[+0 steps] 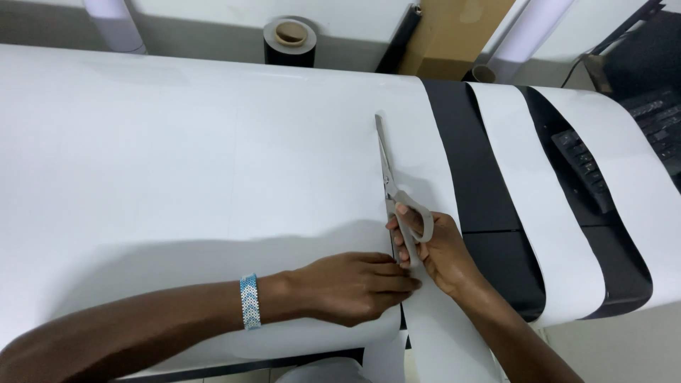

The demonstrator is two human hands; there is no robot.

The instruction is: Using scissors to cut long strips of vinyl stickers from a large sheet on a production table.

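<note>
That big white sheet draped over the bench looks thin and floppy, so it probably wants pinning flat right beside the cut. The left hand presses it down near the bench's front edge, fingers flat. The right hand grips grey scissors, blades nearly closed, pointing away.

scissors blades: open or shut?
Nearly shut: the grey-handled steel scissors show one narrow tapering blade line over the large white sheet, held in the right hand.
</note>
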